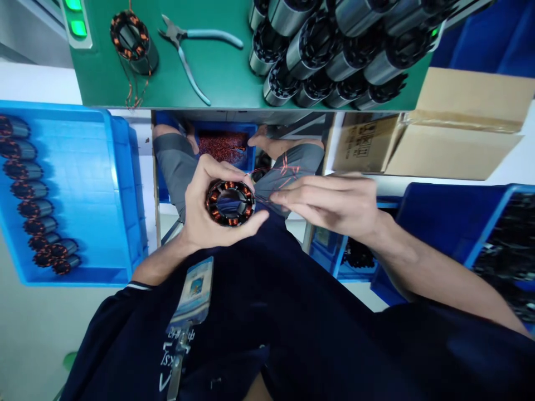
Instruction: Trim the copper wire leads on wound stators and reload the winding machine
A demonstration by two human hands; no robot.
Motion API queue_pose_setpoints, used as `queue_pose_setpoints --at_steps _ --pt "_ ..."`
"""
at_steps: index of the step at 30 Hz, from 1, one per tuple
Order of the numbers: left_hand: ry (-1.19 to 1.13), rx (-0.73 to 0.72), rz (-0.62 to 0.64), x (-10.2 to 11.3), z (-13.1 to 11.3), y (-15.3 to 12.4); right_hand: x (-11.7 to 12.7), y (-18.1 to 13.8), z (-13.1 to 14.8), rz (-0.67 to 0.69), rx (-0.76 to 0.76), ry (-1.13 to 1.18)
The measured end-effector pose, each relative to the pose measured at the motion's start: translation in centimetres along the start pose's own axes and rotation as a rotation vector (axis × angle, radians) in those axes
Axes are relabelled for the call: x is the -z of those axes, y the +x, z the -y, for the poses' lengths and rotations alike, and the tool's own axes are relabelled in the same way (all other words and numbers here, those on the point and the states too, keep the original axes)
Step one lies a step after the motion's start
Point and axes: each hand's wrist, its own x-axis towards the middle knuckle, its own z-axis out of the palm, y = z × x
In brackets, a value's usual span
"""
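My left hand point(204, 209) is wrapped around a round motor stator point(229, 202) with copper windings, holding it over my lap with its open face toward me. My right hand point(334, 200) sits just to the right of it, fingers pinched on thin copper wire leads point(284, 172) that run from the stator. Below both hands are my dark shirt and a badge on a clip point(193, 292).
A green bench point(225, 67) carries one wound stator point(132, 42), blue-handled cutters point(196, 47) and a pile of unwound stators point(334, 50). A blue tray point(83, 189) at left holds a row of wound stators. Cardboard boxes point(451, 133) and blue bins point(460, 223) stand at right; a bin of copper scrap point(223, 146) sits under the bench.
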Motion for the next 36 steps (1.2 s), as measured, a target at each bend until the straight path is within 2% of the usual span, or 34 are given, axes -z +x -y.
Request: queue_pose_setpoints --at_steps 2,4,6,8,11,13,15,18,20,22,24,26,28,30,33,36 --pt "0.019 -0.037 -0.049 0.0 0.9 -0.1 0.6 0.0 -1.7 -0.016 -0.025 -0.034" --pt "0.118 -0.079 -0.066 0.4 1.1 -0.1 1.8 -0.3 -1.8 -0.117 -0.077 -0.096" --pt "0.252 -0.138 -0.049 1.1 0.6 0.2 3.0 -0.9 0.2 -0.266 -0.174 -0.147" --pt "0.381 -0.179 0.014 1.5 -0.1 0.6 3.6 -1.2 3.3 -0.31 -0.219 -0.129" --pt "0.479 -0.215 0.098 1.4 -1.2 1.5 3.0 -0.5 6.8 -0.163 -0.04 0.041" --pt "0.463 -0.218 0.115 1.1 -1.6 1.9 2.0 0.4 6.9 -0.055 -0.024 0.191" --pt "0.411 -0.19 0.138 0.8 -1.8 1.9 1.2 1.3 5.3 0.015 -0.066 0.337" --pt "0.351 -0.195 0.177 0.9 -1.5 1.5 0.7 2.0 1.2 0.059 -0.119 0.457" --pt "0.391 -0.196 0.198 1.3 -1.1 1.0 0.9 2.2 -1.3 0.02 -0.217 0.408" --pt "0.479 -0.167 0.204 1.8 -0.5 0.4 1.5 2.2 -2.5 -0.103 -0.3 0.264" --pt "0.543 -0.141 0.193 2.2 0.0 -0.1 1.9 2.1 -1.6 -0.238 -0.302 0.102" --pt "0.574 -0.118 0.188 2.3 0.2 -0.4 1.7 2.1 0.6 -0.28 -0.204 0.019" --pt "0.587 -0.102 0.202 2.0 0.0 -0.3 0.7 2.3 3.1 -0.211 -0.061 0.023" --pt "0.605 -0.111 0.228 1.5 -0.5 0.0 -0.6 2.6 4.7 -0.113 0.018 0.062" --pt "0.656 -0.171 0.266 1.0 -1.4 0.5 -1.8 3.0 5.3 -0.019 -0.043 0.099" --pt "0.685 -0.191 0.235 0.8 -2.1 0.7 -1.1 3.2 5.3 0.048 -0.11 0.119"
